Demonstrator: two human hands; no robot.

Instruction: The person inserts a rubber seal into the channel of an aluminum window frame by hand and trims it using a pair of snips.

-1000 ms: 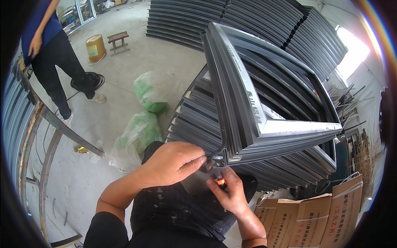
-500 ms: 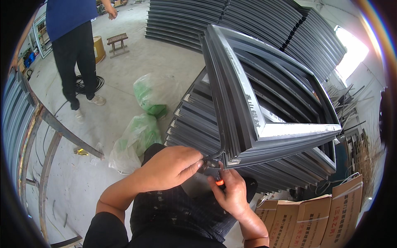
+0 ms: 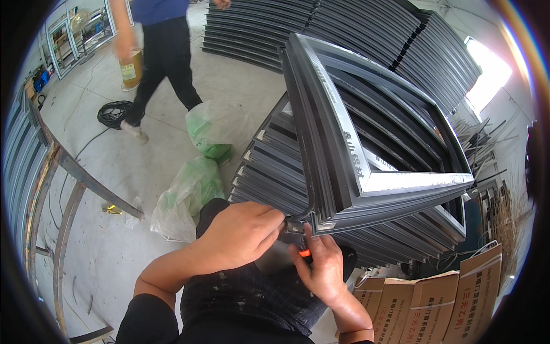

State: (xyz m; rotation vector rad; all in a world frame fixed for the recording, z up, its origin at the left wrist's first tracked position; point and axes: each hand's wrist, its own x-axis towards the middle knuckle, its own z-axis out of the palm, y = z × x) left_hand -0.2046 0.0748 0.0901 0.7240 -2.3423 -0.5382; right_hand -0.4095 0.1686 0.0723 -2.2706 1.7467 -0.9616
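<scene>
My left hand [image 3: 243,236] is closed in a pinch at the near corner of the frame stack. Its fingertips are on the end of a thin black strip [image 3: 310,198], which runs down the frame's side and bends toward them. My right hand [image 3: 324,265] is wrapped round a hand tool with a black and orange handle [image 3: 305,253]. The tool's dark metal head [image 3: 294,227] lies close to my left fingertips, under the corner; its exact kind is unclear. Above both hands is the top dark grey window frame [image 3: 415,182], with whitish film on its face.
More dark frames [image 3: 269,172] are piled underneath, and long profiles [image 3: 355,28] are stacked behind. Clear and green plastic bags [image 3: 189,192] lie on the left. Cardboard boxes [image 3: 429,301] stand at lower right. A rusty metal rack [image 3: 97,186] curves along the left. A person [image 3: 163,51] walks beyond the bags.
The other person has stepped to the right, uncovering the coiled black cable. My left hand has shifted slightly at the corner, while my right hand keeps hold of the tool almost in place.
</scene>
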